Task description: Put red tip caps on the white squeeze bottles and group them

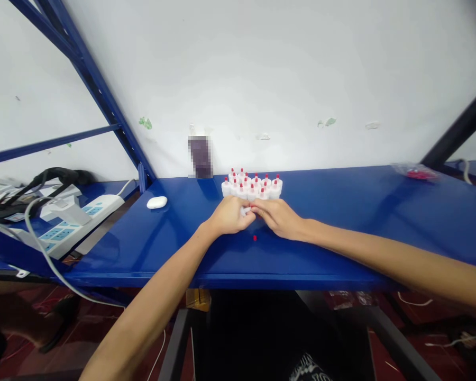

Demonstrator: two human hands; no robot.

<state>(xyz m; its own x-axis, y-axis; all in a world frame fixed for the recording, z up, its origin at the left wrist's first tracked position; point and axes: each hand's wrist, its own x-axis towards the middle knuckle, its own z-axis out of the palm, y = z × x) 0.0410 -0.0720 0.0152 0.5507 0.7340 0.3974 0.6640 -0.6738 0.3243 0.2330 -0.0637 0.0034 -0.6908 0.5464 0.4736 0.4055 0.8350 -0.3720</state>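
My left hand [230, 215] is closed around a small white squeeze bottle [245, 210], its nozzle pointing to the right. The fingers of my right hand [281, 218] pinch a red cap [253, 207] at the nozzle's tip; whether it is fully seated I cannot tell. Just beyond both hands stands a tight group of several white bottles [241, 193], upright, with red tips. A loose red cap [255, 238] lies on the blue table [182, 248], nearer to me than my hands. My fingers cover most of the held bottle.
A white earbud case [157, 202] lies to the left. Farther left are a power strip [69, 227] and cables. A clear plastic bag [416, 172] with red pieces sits at the back right. A pixelated dark rectangle [200, 156] stands by the wall. Blue posts frame the table.
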